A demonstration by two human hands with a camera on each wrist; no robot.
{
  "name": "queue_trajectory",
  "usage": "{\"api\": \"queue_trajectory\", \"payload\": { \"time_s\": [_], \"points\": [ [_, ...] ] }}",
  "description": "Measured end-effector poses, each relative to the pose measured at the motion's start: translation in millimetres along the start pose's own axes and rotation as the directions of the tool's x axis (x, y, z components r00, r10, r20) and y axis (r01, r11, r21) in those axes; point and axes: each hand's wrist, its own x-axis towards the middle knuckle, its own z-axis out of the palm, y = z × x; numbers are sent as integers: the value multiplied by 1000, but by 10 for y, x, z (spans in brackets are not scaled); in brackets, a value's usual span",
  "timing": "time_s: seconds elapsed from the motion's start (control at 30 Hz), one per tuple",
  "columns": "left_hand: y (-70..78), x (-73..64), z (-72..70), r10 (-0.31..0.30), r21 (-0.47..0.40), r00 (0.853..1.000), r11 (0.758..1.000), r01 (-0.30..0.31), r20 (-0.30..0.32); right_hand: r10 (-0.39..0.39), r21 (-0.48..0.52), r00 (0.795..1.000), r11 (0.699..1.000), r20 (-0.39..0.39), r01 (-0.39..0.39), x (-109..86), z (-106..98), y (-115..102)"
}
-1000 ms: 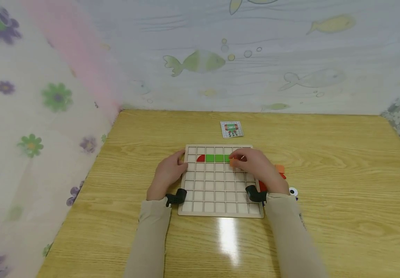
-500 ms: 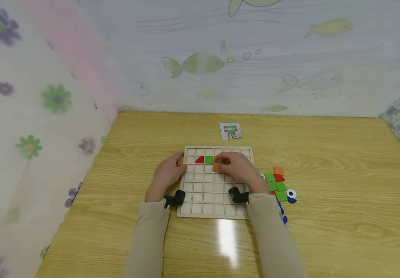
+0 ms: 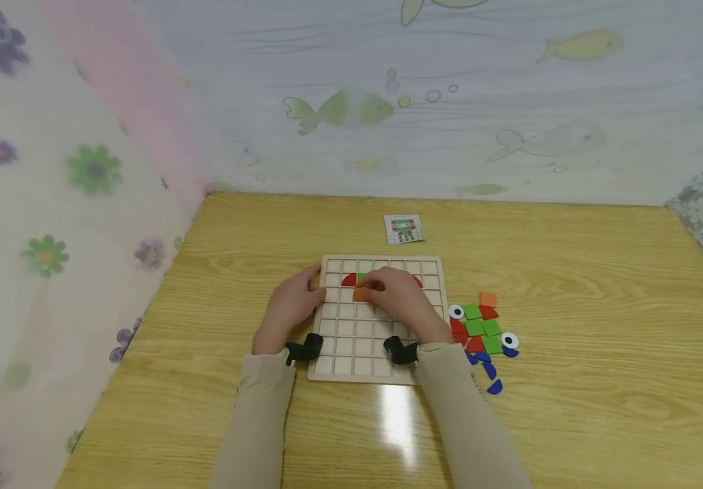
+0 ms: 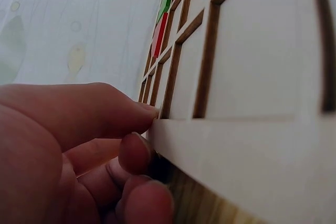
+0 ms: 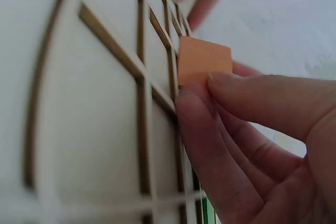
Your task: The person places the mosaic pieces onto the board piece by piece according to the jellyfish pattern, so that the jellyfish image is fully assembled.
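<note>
My right hand (image 3: pixel 400 299) pinches an orange square tile (image 5: pixel 203 61) between thumb and fingers, close over the second row of the wooden grid board (image 3: pixel 362 348). Just above the tile in the head view, the row holds a red quarter-round tile (image 3: pixel 349 280), a green tile (image 3: pixel 361 277) partly covered by the fingers, and another red tile (image 3: pixel 418 280) at its right end. The rest of that row is hidden by my hand. With thumb and curled fingers, my left hand (image 3: pixel 292 307) grips the left edge of the board, as the left wrist view shows.
Loose tiles lie right of the board: an orange square (image 3: pixel 488 299), several green squares (image 3: pixel 492 345), red pieces (image 3: pixel 458 331), two eye discs (image 3: pixel 510 340) and blue half-rounds (image 3: pixel 494 387). A printed pattern card (image 3: pixel 405 229) rests behind the board. Patterned walls border the wooden table.
My right hand has moved left across the board with the orange tile, from the row's right end to near its left end. The left hand stays at the board's edge.
</note>
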Motion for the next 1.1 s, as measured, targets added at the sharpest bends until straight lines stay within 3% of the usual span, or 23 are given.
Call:
{"api": "queue_trajectory", "payload": {
  "time_s": [0.3, 0.5, 0.73, 1.1],
  "points": [
    [4, 14, -13, 13, 18, 1000, 1000, -13, -15, -6, 1, 998, 1000, -67, 6, 80, 108, -159],
    [1, 16, 8, 10, 7, 1000, 1000, -10, -2, 9, -33, 999, 999, -48, -11, 102, 129, -198],
    [-14, 15, 9, 18, 12, 1000, 1000, -17, -17, -33, -89, 997, 996, -71, 27, 96, 153, -214],
    [-30, 17, 20, 12, 1, 1000, 1000, -12, -4, -24, 4, 998, 1000, -57, 24, 53, 59, -164]
  ]
}}
